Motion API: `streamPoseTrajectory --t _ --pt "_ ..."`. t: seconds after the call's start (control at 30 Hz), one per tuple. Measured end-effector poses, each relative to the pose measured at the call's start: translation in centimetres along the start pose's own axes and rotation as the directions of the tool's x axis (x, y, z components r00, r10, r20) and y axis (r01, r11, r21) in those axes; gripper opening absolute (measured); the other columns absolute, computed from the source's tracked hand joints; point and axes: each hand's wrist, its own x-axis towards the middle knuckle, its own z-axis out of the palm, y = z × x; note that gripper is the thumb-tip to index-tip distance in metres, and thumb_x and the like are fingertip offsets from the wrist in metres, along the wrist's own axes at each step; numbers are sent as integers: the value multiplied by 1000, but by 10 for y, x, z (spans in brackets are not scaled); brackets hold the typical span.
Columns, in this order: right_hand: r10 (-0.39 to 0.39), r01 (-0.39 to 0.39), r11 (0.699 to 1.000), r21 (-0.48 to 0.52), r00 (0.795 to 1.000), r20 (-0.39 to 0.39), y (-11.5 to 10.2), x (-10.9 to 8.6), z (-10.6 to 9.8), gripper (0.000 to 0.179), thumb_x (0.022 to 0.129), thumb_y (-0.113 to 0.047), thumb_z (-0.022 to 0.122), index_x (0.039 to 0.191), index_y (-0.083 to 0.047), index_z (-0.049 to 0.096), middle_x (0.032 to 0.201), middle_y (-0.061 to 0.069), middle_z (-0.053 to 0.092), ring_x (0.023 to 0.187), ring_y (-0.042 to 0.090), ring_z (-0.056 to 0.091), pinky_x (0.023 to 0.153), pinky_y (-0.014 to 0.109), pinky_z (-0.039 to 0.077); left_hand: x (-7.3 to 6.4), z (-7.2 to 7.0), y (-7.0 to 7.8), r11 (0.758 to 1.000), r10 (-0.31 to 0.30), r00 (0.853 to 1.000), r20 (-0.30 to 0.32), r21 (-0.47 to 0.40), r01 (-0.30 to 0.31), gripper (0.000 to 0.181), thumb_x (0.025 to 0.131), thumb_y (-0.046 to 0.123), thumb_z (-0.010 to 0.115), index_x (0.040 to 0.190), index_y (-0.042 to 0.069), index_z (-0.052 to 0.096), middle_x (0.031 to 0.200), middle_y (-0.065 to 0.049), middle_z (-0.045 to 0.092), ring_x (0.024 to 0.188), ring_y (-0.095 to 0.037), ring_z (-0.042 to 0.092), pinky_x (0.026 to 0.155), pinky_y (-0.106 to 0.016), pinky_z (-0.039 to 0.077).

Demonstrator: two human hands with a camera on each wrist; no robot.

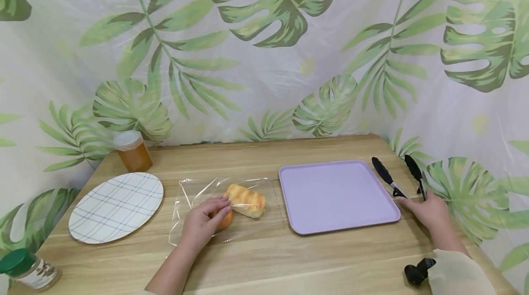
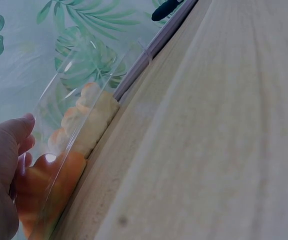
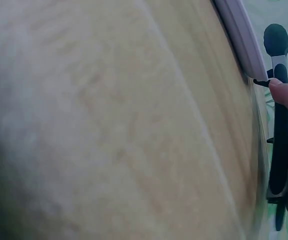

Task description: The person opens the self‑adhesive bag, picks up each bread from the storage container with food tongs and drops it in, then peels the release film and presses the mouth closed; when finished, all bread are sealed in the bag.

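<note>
A clear plastic bag [image 1: 188, 198] lies on the table with a golden-topped bread loaf [image 1: 247, 199] and an orange-brown bun [image 1: 225, 221] in it. My left hand [image 1: 205, 219] is over the bun and pinches the bag's film between thumb and fingers; its fingertips partly cover the bun. In the left wrist view, the thumb and fingers of the left hand [image 2: 6, 150] meet at the film beside the bun [image 2: 54, 185]. At the right, my right hand [image 1: 430, 212] grips black-tipped tongs [image 1: 386, 173] whose arms stand apart. The right wrist view shows the thumb against the tongs' black handle [image 3: 280, 145].
A lilac tray [image 1: 339, 196] lies between the bag and the tongs. To the left are a checked oval plate [image 1: 117, 208], an amber jar with a white lid [image 1: 134, 152] and a green-capped jar [image 1: 30, 269]. A black object [image 1: 418, 272] is by the right sleeve.
</note>
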Motion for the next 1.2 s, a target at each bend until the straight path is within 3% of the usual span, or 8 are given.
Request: streamPoseTrajectory --t 0.17,0.37,0.53,0.7,0.87,1.03,1.1,1.2 --pt "-11 12 1000 -26 1000 16 1 0 0 108 92 -56 55 144 23 5 140 53 18 130 65 23 110 69 28 0 1 0 1000 4 1000 -5 15 -4 17 80 5 77 97 6 78 105 -10 76 108 -34 69 101 2 32" --pt "-120 120 993 -11 989 -88 -11 -13 1 102 94 -53 56 146 21 8 143 50 17 131 65 21 108 73 24 -1 1 -1 1000 -7 1000 -3 22 7 17 80 5 78 97 6 78 105 -9 76 108 -34 69 100 2 32" --pt "-227 240 966 97 965 -134 -55 -35 -1 91 97 -47 54 150 12 11 151 43 15 137 62 17 109 75 20 0 1 0 1000 -21 1000 3 14 21 16 81 6 77 97 6 78 106 -9 76 110 -33 68 99 4 29" --pt "-248 259 929 266 966 -76 -108 -74 15 80 97 -43 57 153 2 20 153 35 27 134 56 33 109 68 32 0 2 0 999 -28 1000 9 18 28 17 81 7 77 98 7 78 107 -9 75 110 -31 68 100 5 28" --pt "-288 260 840 475 957 -14 -149 -117 53 62 96 -28 63 146 -1 39 147 25 45 130 41 49 111 48 43 0 2 0 999 -33 999 12 18 33 17 82 8 77 99 7 78 108 -9 75 111 -30 68 100 4 28" --pt "-335 210 713 669 940 63 -181 -155 94 43 91 -13 68 130 3 57 131 21 62 115 29 63 94 17 52 0 1 0 1000 -26 1000 8 17 26 16 82 7 77 98 6 78 107 -10 75 110 -31 68 101 4 28" --pt "-383 163 661 732 913 143 -190 -166 108 43 91 -11 67 128 8 56 128 25 62 114 28 64 90 14 52 1 0 0 1000 -28 1000 5 14 28 15 82 6 77 97 6 78 107 -9 76 109 -32 69 102 3 28" --pt "-431 22 610 792 848 308 -201 -176 124 52 95 -16 63 134 14 47 131 29 58 115 26 63 93 19 54 0 1 0 999 -30 1000 2 10 30 15 82 6 76 97 6 78 105 -9 76 109 -31 69 106 -1 32"
